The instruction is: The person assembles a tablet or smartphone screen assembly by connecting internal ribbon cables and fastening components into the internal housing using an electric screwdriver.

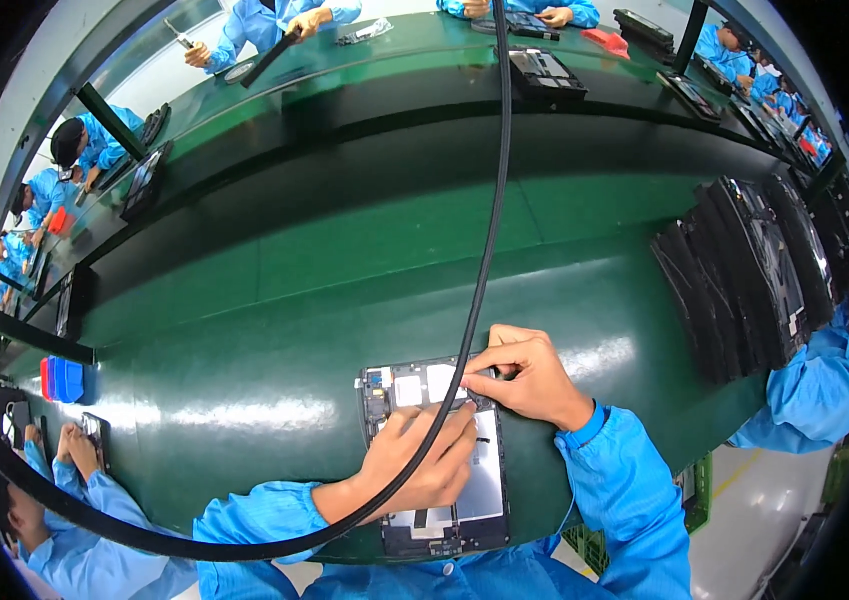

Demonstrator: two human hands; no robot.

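An opened tablet (484,470), its circuit board and silvery battery plates exposed, lies on the green table in front of me. My left hand (419,460) rests over its middle, fingers curled and their tips together near the right side of the board. At the upper right of the tablet, my right hand (526,378) pinches with thumb and forefinger close to the left fingertips. Whatever sits between the fingers of either hand is too small or hidden to name. A black cable (489,240) hangs across the view and passes in front of the left hand.
A tall stack of black tablet-like panels (734,280) stands on the right of the green table (244,350). Blue and red bins (66,380) sit at the left edge. Co-workers in blue work left, right and across a dark raised shelf (364,120). Green crates (699,490) stand below.
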